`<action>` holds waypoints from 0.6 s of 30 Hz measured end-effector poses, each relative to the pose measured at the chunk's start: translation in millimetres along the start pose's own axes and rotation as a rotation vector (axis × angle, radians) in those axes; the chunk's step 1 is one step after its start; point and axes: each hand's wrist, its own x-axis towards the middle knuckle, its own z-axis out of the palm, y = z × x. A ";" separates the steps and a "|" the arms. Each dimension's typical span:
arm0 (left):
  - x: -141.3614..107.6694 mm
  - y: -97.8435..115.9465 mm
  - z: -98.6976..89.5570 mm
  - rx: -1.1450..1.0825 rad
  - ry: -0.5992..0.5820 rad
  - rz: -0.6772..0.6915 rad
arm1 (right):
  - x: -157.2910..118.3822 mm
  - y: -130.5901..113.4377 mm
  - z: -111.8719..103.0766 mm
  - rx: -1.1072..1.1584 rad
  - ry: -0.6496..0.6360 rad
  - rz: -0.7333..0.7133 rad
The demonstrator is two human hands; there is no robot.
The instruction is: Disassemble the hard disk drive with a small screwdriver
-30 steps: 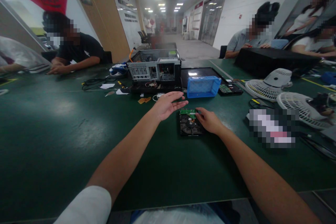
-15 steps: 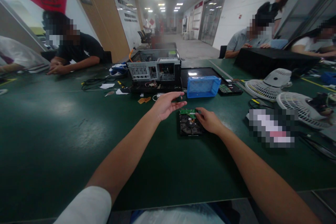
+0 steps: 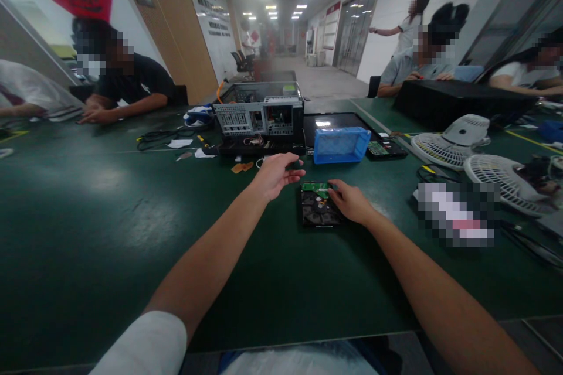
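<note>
Black and green, the hard drive (image 3: 319,211) is lying flat, in from the counter's (image 3: 281,299) near edge, while the right hand (image 3: 354,205) is grasping its right side (probably for steadiness). The left hand (image 3: 278,177) is hovering empty near its far left corner, leaving its face uncovered. Toward the counter's far edge, a blue tray (image 3: 341,146) is sitting.

Hard drive (image 3: 321,212) black, its circuit board (image 3: 313,188) green; bin (image 3: 341,146) blue; 2 slatted grilles (image 3: 435,150) white.
</note>
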 end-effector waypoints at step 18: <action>6.8 -4.9 -4.9 0.048 0.051 0.109 | -0.3 0.0 -0.4 -0.019 0.000 0.004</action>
